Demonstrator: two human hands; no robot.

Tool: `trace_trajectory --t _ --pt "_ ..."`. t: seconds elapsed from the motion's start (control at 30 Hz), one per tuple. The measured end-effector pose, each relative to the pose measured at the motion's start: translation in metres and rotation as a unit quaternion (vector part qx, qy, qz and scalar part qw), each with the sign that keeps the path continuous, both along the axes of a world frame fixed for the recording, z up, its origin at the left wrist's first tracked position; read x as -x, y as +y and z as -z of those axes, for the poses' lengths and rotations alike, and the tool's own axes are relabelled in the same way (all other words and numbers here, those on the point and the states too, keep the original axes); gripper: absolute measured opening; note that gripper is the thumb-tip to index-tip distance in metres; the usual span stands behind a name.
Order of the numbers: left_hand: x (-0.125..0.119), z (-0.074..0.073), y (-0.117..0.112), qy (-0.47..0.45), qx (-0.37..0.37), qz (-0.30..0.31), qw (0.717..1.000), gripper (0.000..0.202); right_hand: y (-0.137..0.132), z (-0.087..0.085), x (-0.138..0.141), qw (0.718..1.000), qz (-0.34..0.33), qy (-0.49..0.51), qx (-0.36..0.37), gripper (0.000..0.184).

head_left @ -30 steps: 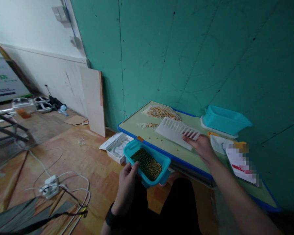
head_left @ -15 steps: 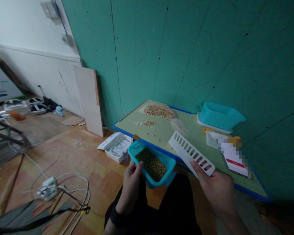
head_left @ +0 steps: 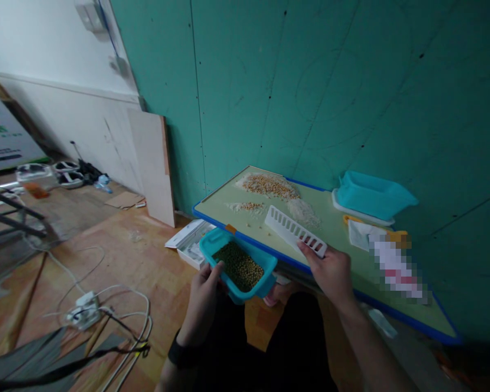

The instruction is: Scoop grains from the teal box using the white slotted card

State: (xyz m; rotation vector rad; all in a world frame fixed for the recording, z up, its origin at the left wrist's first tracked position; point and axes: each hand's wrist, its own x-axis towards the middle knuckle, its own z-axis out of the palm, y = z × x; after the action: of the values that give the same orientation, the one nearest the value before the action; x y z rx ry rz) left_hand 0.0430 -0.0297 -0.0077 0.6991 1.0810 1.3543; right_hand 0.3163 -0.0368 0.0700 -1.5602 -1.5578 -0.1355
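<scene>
My left hand [head_left: 206,283] is closed on the near rim of a turquoise plastic container [head_left: 265,280], thumb over the edge. Inside it lie green beans [head_left: 231,256] on the left and yellowish soybeans [head_left: 252,269] on the right. The container is held just below the table's front edge, above my lap. My right hand [head_left: 330,272] grips a white slotted plastic strip [head_left: 288,227], which slants over the near part of the table [head_left: 330,218]. Past its tip sits a small patch of soybeans [head_left: 251,206] in pale grains, and behind that a larger soybean pile [head_left: 267,185].
At the table's right stand a turquoise tub [head_left: 373,193] on a white lid, a yellow-and-white cloth [head_left: 359,233] and a blurred-out packet [head_left: 400,272]. A green wall [head_left: 245,81] rises behind. On the floor are an open white box [head_left: 188,245] and a power strip with cables [head_left: 85,310].
My right hand has carried the white strip leftward over the table. My left hand has shifted the container left and slightly up, so it now covers more of the floor box.
</scene>
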Motion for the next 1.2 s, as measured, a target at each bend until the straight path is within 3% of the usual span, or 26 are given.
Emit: trace_trajectory --t 0.3,0.47,0.57,0.73,0.83,0.97,1.2 --pt "0.016 -0.012 0.011 0.017 -0.007 0.003 1.000 0.045 0.007 -0.009 0.055 0.992 -0.126 0.026 0.005 0.025" --pt "0.015 -0.013 0.011 -0.005 -0.015 0.010 1.000 0.045 0.012 -0.009 0.057 0.984 -0.153 0.083 0.032 0.024" --pt "0.015 -0.010 0.013 0.000 -0.016 0.014 1.000 0.044 0.043 -0.015 0.044 0.977 -0.154 0.143 0.047 0.027" --pt "0.013 0.004 0.016 0.000 -0.041 0.017 0.999 0.041 0.128 -0.030 0.026 0.955 -0.193 0.224 0.037 0.030" --pt "0.012 0.008 0.018 0.003 -0.043 0.013 0.999 0.041 0.162 -0.032 0.025 0.941 -0.214 0.257 0.049 0.029" --pt "0.016 0.003 0.018 0.015 -0.034 0.007 0.999 0.043 0.179 -0.023 0.027 0.934 -0.228 0.268 0.061 0.029" --pt "0.018 -0.004 0.014 0.036 -0.015 0.016 0.999 0.043 0.184 -0.006 0.029 0.930 -0.236 0.271 0.072 0.028"
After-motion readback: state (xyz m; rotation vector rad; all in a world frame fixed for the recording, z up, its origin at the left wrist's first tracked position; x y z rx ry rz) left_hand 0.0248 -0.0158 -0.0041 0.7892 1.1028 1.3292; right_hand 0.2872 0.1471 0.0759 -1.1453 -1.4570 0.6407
